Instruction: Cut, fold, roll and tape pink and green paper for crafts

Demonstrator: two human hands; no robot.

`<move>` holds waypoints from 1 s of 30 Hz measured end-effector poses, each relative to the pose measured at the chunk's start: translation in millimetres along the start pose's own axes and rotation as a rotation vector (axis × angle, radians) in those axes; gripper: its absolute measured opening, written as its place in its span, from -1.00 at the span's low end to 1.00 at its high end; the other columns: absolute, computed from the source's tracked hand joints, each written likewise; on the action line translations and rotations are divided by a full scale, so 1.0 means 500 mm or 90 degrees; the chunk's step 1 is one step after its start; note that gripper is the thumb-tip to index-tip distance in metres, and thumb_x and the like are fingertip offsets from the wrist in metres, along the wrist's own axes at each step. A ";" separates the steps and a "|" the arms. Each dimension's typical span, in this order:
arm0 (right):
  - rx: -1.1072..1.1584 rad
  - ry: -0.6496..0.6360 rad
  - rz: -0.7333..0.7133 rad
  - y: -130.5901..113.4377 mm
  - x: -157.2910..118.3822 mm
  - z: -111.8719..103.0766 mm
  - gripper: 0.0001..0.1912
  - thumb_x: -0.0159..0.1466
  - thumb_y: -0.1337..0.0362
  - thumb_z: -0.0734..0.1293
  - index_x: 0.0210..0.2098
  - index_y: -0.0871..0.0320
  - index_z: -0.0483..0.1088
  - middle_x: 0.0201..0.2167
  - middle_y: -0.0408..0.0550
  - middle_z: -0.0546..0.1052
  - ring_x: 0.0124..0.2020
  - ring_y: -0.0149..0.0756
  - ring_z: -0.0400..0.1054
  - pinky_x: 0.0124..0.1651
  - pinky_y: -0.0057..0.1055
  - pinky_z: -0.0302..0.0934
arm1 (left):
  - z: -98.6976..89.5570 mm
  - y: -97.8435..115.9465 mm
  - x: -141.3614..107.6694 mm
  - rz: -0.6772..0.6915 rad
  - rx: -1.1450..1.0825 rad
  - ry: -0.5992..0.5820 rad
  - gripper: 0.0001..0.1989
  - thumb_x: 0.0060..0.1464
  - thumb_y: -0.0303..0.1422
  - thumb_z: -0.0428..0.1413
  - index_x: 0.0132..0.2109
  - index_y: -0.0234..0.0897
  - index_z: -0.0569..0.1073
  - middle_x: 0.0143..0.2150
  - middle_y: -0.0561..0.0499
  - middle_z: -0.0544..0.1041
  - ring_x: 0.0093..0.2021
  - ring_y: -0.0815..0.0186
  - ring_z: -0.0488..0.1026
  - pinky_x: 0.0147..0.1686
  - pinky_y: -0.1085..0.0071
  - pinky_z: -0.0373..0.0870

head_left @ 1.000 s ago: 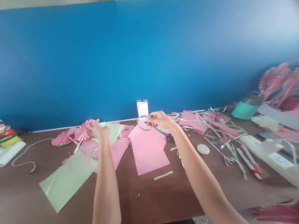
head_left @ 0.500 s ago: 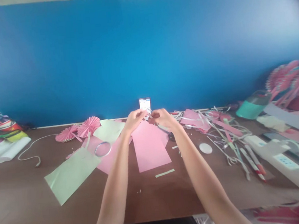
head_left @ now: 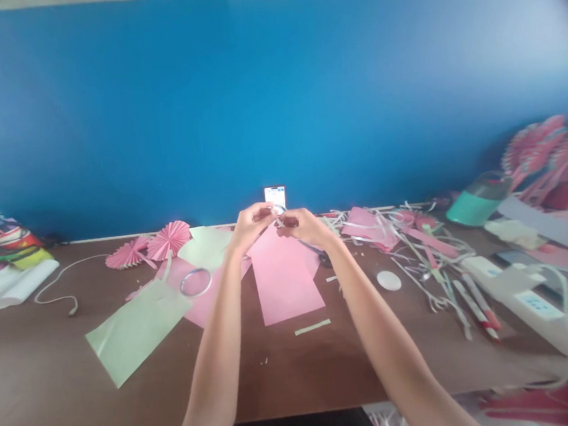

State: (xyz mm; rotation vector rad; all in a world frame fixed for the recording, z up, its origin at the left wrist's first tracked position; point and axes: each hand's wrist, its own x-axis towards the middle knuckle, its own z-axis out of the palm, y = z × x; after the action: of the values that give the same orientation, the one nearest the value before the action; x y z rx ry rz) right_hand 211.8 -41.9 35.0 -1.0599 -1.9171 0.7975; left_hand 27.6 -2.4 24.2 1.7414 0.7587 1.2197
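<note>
My left hand (head_left: 254,227) and my right hand (head_left: 304,227) meet at the far middle of the table, fingers pinched together. Between their fingertips is a thin whitish strip (head_left: 278,209), partly hidden and too blurred to tell more. Under the hands lies a pink paper sheet (head_left: 287,283). Just behind them a phone (head_left: 275,194) with a lit screen stands against the blue wall. A short pale green paper strip (head_left: 312,327) rests in front of the pink sheet.
Left are a green sheet (head_left: 138,337), a tape roll (head_left: 195,282) and pink paper fans (head_left: 169,240). Right are a white disc (head_left: 389,280), tangled strips (head_left: 420,273), markers (head_left: 477,311), a power strip (head_left: 518,297) and a teal-filled container (head_left: 473,207).
Both hands have shifted slightly left, and the fingers have changed their hold on the whitish strip. The things on the table stay where they were.
</note>
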 end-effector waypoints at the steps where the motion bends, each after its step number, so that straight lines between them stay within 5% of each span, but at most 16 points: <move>1: -0.002 -0.005 0.004 0.001 0.000 -0.001 -0.83 0.13 0.25 0.35 -0.29 0.18 0.46 -0.44 -0.14 0.50 -0.39 -0.35 0.36 -0.31 -0.47 0.20 | -0.001 -0.001 -0.001 0.009 0.005 -0.015 -0.51 -0.02 -0.16 0.27 0.03 -0.31 0.48 -0.03 -0.18 0.56 -0.02 0.13 0.50 -0.02 0.25 0.42; 12: 0.062 -0.097 0.000 0.007 -0.002 -0.008 -0.65 0.14 0.48 0.27 -0.07 0.20 0.37 -0.27 -0.03 0.60 -0.25 -0.31 0.48 -0.20 -0.46 0.29 | 0.009 -0.011 0.001 0.045 0.071 -0.038 -0.54 0.02 -0.18 0.25 0.03 -0.29 0.44 -0.02 -0.15 0.51 -0.04 0.19 0.47 -0.07 0.31 0.40; 20: -0.020 -0.065 0.003 0.001 -0.005 -0.015 -0.76 0.20 0.44 0.26 -0.14 0.21 0.43 -0.34 -0.04 0.62 -0.38 -0.34 0.48 -0.27 -0.46 0.27 | 0.008 0.004 -0.005 0.091 0.289 0.014 -0.66 0.15 -0.08 0.09 -0.10 -0.21 0.52 -0.13 -0.05 0.45 -0.17 0.29 0.44 -0.20 0.39 0.39; 30: -0.185 -0.014 0.008 -0.009 -0.003 -0.006 -0.90 0.15 0.44 0.28 -0.38 0.18 0.43 -0.49 -0.08 0.57 -0.37 -0.30 0.45 -0.33 -0.48 0.16 | 0.022 0.011 0.002 0.101 0.298 0.019 -0.67 0.11 -0.11 0.13 -0.15 -0.29 0.52 -0.14 -0.07 0.55 -0.19 0.25 0.50 -0.20 0.39 0.41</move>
State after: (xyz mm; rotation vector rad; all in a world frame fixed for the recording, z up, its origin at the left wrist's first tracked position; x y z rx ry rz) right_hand 213.1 -44.7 39.6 -1.2399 -2.0901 0.5495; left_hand 38.2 -7.1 27.7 2.2001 0.9983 1.2417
